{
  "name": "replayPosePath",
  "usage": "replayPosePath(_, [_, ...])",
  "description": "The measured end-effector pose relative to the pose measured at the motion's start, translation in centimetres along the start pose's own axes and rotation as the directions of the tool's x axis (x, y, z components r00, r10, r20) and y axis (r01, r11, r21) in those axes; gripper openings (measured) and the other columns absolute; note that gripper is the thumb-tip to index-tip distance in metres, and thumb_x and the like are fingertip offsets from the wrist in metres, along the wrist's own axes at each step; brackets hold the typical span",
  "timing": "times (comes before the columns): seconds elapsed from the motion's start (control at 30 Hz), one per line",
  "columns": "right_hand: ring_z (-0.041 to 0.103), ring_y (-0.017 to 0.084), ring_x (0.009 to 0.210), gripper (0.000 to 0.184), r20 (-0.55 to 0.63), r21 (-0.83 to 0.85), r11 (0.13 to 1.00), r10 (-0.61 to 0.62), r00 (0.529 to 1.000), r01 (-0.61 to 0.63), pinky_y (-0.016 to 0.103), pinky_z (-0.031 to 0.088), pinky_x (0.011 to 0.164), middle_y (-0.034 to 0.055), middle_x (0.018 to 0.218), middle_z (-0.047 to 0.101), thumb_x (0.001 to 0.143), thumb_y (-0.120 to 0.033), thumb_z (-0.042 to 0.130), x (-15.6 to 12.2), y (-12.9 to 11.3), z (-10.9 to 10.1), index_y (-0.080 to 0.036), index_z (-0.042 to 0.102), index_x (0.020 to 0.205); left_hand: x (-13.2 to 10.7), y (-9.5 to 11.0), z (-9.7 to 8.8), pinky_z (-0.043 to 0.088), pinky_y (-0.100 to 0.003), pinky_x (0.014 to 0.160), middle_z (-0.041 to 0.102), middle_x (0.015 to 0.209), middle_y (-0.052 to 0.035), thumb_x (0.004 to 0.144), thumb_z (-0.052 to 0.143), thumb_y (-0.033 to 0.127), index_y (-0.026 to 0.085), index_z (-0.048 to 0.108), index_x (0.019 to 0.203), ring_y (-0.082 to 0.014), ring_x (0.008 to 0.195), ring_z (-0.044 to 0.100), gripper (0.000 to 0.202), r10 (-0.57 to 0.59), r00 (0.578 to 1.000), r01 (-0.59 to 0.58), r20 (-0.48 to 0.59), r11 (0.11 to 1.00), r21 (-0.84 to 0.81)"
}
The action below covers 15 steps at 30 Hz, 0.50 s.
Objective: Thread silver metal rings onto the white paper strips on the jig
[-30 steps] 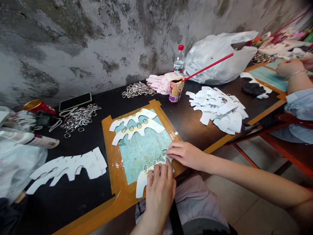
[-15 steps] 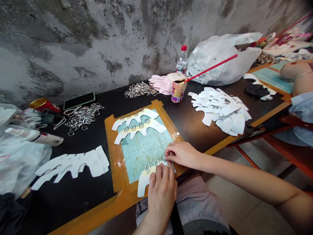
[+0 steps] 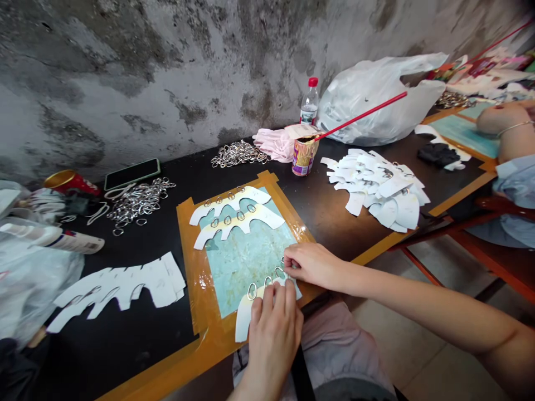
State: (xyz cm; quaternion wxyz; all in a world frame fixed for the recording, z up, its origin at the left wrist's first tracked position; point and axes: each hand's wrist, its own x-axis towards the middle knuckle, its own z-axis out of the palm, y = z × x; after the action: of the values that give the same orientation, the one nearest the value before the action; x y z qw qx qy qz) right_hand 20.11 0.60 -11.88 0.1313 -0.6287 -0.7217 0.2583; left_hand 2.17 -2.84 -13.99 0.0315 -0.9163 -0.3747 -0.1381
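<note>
A white card cut-out [image 3: 243,314] with metal rings [image 3: 251,290] along its upper edge lies at the near edge of a teal work mat [image 3: 242,259] framed in brown tape. My left hand [image 3: 275,326] rests on the card, fingers together and pressing it flat. My right hand [image 3: 311,265] pinches at a ring on the card's right end; the ring is mostly hidden under the fingertips. Two more ringed cards [image 3: 234,214] lie across the far part of the mat.
Loose rings are heaped at left [image 3: 137,200] and at the back [image 3: 238,153]. Blank cut-outs [image 3: 121,287] lie at left, a finished pile [image 3: 378,186] at right. A paper cup with a red stick [image 3: 303,156], a bottle [image 3: 309,103], a plastic bag [image 3: 376,97], a phone [image 3: 131,172]. Another person's arm [image 3: 507,131] at far right.
Both hands stay on the near card; my right fingers have shifted slightly at the ring on its right end. The view has moved a little.
</note>
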Motion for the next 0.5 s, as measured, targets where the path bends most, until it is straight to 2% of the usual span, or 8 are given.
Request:
replayPosePath(0.17, [0.053,0.013,0.067,0.004,0.135,0.021,0.998,-0.069,0.988,0.067,0.023,0.028,0.057,0.0003,0.076,0.064,0.08,-0.017,0.062,1.1,0.3,-1.2,-0.018,0.059,0.078,1.0,-1.3,-0.8,0.037,-0.036,0.076,0.065,0.085,-0.0027,0.087,0.049,0.011,0.014,0.06,0.113,-0.0208,0.084,0.057,0.028,0.01,0.998,-0.003,0.068,0.995,-0.096])
replayPosePath(0.3, [0.046,0.012,0.06,0.011,0.213,-0.025,0.998,-0.054,0.976,0.06,0.024,0.027,0.054,-0.0006,0.07,0.059,0.08,-0.021,0.064,1.8,0.0,-2.3,-0.019,0.056,0.085,1.2,-1.0,-1.0,0.037,-0.037,0.076,0.064,0.085,-0.0019,0.086,0.052,0.013,0.016,0.057,0.121,-0.0217,0.084,0.056,0.036,0.032,0.996,-0.029,0.084,0.999,-0.035])
replayPosePath(0.5, [0.043,0.011,0.06,0.015,0.315,-0.018,0.992,-0.113,0.942,0.125,0.023,0.027,0.053,-0.0024,0.064,0.053,0.077,-0.019,0.066,3.1,-0.2,-3.3,-0.019,0.053,0.068,1.1,0.0,-0.7,0.036,-0.039,0.079,0.064,0.087,-0.0038,0.084,0.056,0.014,0.017,0.057,0.125,-0.0238,0.088,0.057,0.041,0.055,0.994,-0.065,0.099,0.992,0.108])
